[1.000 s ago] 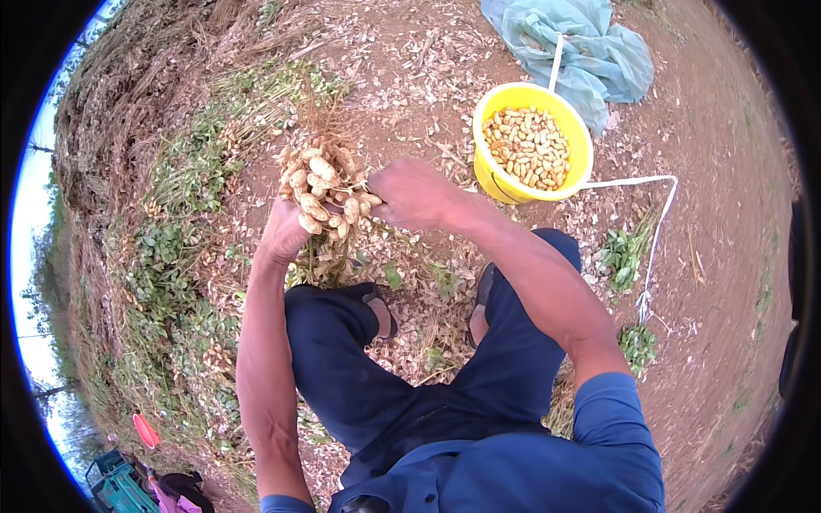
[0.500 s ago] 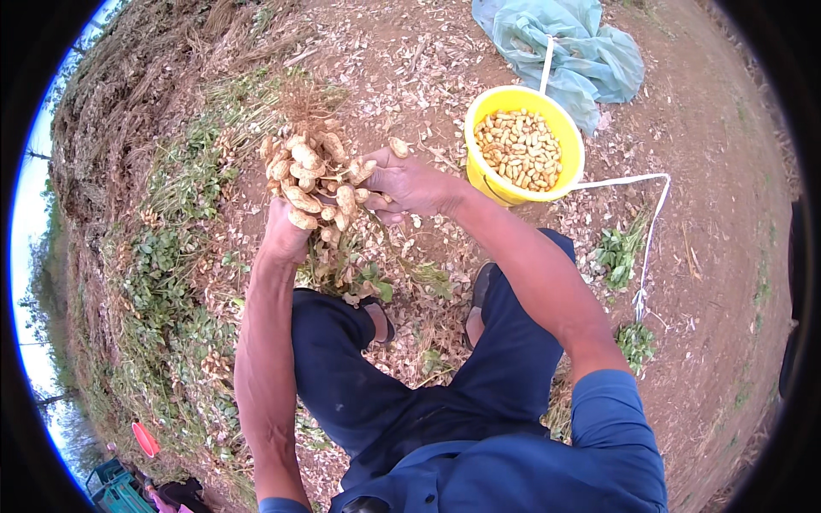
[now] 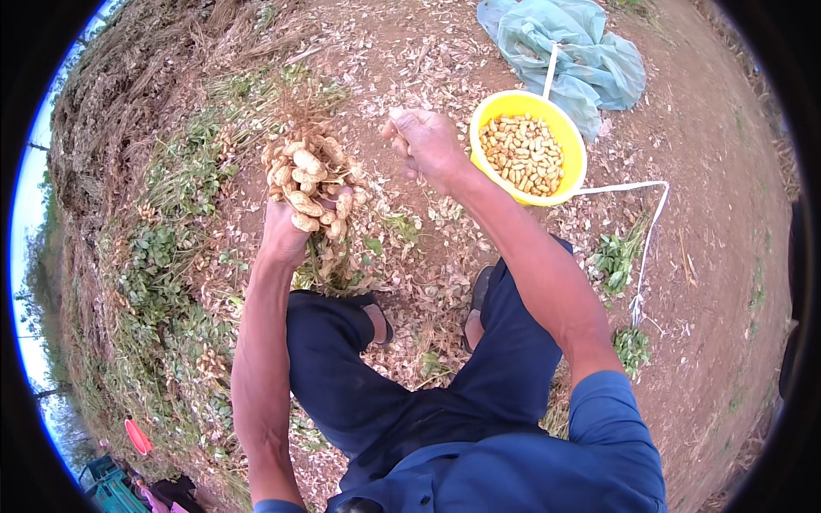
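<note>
Left hand (image 3: 285,232) is clasping the peanut bunch (image 3: 308,179) in a closed grip, while the right hand (image 3: 432,145), grip part-curled, contents impossible to tell, is drawing away toward the yellow bucket (image 3: 575,154), leaving the bunch hanging one-handed.

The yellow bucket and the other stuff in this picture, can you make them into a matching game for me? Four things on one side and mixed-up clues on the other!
Things:
1. bucket
2. plastic sheet
3. bunch of peanuts
4. trousers

Clues:
A. held in the left hand
B. dark blue and worn by the person
C. pale blue-green and crumpled
D. yellow, with loose peanuts inside

Right pairs: 1-D, 2-C, 3-A, 4-B
</note>
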Tool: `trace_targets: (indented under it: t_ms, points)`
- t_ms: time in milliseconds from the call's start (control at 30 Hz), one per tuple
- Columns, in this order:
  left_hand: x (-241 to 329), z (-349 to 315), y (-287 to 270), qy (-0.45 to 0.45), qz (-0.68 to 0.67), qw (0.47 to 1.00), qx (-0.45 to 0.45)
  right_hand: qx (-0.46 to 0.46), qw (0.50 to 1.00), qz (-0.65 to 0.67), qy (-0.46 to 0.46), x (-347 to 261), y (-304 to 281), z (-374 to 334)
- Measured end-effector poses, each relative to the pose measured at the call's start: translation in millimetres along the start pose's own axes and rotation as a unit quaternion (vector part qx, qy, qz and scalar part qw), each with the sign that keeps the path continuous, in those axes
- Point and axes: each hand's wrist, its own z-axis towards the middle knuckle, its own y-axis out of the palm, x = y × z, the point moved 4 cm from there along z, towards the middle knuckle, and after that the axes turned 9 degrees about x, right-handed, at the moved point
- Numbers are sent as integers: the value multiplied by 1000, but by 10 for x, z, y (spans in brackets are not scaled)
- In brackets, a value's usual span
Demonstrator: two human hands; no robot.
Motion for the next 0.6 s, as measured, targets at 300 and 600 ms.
trace_targets:
  t_ms: [300, 600]
  points:
    - [123, 24, 330, 136, 101, 985, -17, 10, 983, -150, -110, 155, 230, 53]
    - [-95, 197, 245, 116, 19, 992, 43, 67, 968, -177, -165, 240, 335, 81]
